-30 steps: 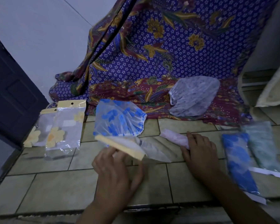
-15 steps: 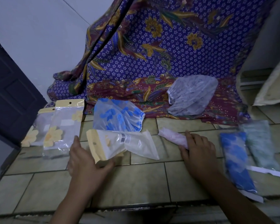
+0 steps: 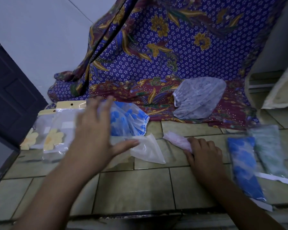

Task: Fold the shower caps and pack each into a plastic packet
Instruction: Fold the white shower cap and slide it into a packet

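A folded pink shower cap [image 3: 175, 139] lies as a small roll on the tiled floor. My right hand [image 3: 204, 156] holds its near end, fingers curled over it. To its left an empty clear plastic packet [image 3: 148, 151] lies flat. My left hand [image 3: 96, 135], blurred, is spread over the packet's left part, with the thumb touching the plastic; the packet's header end is hidden under the hand. An unfolded blue-flowered shower cap [image 3: 128, 120] sits just behind the packet. A grey-white shower cap [image 3: 198, 97] rests on the batik cloth [image 3: 156, 63].
Two filled packets lie at the right, one blue [image 3: 243, 168], one green [image 3: 269, 150]. Two empty packets with yellow flower prints [image 3: 56, 133] lie at the left. A dark door [image 3: 7, 97] stands at the far left. A step edge [image 3: 140, 214] runs along the front.
My left hand set the empty packet down on the floor, then moved up and right over it with fingers spread. My right hand stayed on the pink roll.
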